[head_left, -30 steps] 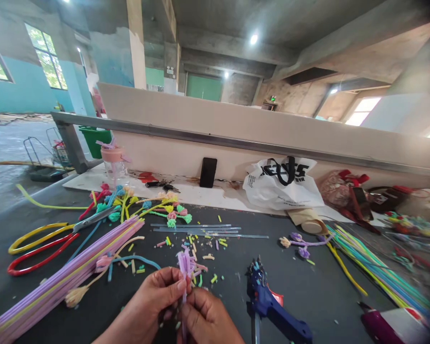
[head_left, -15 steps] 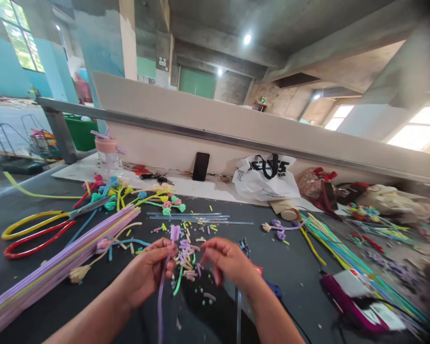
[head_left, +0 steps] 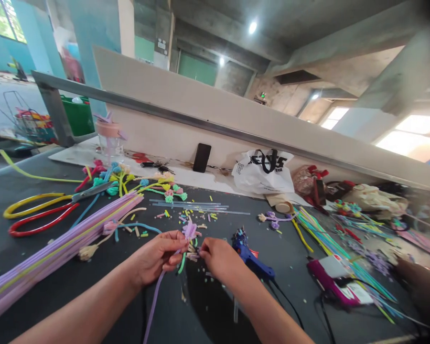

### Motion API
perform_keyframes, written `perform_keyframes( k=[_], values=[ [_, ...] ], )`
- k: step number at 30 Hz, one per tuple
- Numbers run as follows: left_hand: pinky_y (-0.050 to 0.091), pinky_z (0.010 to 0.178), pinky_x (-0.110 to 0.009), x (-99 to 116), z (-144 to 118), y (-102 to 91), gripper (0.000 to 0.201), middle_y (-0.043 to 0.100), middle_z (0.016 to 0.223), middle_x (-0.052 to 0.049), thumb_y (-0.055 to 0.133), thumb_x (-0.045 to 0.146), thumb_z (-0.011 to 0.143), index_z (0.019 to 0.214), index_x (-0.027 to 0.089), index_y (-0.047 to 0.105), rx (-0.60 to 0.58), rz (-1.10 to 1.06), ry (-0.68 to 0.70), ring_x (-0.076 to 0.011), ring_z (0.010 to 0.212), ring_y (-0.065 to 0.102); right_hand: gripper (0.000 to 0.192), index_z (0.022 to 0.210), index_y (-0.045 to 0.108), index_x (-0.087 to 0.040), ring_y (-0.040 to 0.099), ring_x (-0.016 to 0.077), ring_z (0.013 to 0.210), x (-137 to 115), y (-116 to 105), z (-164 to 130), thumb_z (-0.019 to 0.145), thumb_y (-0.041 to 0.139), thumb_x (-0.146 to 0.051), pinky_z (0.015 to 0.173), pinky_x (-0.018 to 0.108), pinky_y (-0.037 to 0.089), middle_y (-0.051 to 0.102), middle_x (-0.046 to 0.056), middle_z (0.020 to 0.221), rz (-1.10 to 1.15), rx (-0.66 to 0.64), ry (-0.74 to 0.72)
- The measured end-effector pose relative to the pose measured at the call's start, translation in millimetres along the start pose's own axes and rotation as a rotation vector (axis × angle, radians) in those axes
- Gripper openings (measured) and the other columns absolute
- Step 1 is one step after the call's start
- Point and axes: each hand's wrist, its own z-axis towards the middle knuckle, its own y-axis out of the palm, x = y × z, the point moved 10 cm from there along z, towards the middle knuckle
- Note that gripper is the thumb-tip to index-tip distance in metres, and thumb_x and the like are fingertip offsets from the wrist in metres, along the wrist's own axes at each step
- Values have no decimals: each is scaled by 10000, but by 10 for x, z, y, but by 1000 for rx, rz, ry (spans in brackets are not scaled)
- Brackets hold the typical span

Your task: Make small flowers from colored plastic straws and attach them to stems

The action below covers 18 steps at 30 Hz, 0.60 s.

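Head view: L hand (head_left: 157, 258) fingers pinched on purple pipe cleaner (head_left: 157, 291), its folded tip (head_left: 190, 230) up, over dark table (head_left: 308, 267). R hand (head_left: 218, 258) fingertips closed on scraps (head_left: 192, 256) just beside. Blue glue gun (head_left: 251, 258) near R hand.

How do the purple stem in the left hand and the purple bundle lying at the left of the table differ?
The purple stem is a single strand, pinched in the left hand; the purple bundle is many strands lying loose on the table. The stem carries a small flower-like tuft at its tip; the bundle's strands are plain and straight. Both share the lilac colour.
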Motion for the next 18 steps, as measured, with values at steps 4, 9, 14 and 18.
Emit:
perform_keyframes(
  k=[4,9,14,18],
  values=[
    [143,312,-116,36,5,-29,144,458,609,36,623,148,720,697,136,481,12,27,17,4,375,344,121,757,612,-188,596,163,698,-6,76,20,728,517,-119,609,245,374,653,37,728,-11,-33,12],
    [138,317,-125,19,28,-34,135,428,588,49,623,156,715,697,141,490,-30,-9,23,1,374,331,264,902,603,-192,587,166,882,194,-396,-196,745,419,-88,782,284,422,643,51,926,22,135,-96],
    [145,324,-136,-32,22,26,134,478,634,24,629,149,702,695,133,496,-55,-12,2,-2,386,349,643,1269,423,-142,428,263,1192,960,-469,-396,630,451,-67,955,413,349,439,150,1320,-162,202,103],
    [147,329,-136,-49,14,49,121,488,635,19,623,140,701,698,131,502,-57,-7,-10,-5,391,365,779,1353,287,-104,385,262,1230,1179,-278,-401,590,424,-16,968,404,352,365,174,1361,-166,217,163]
  ],
)
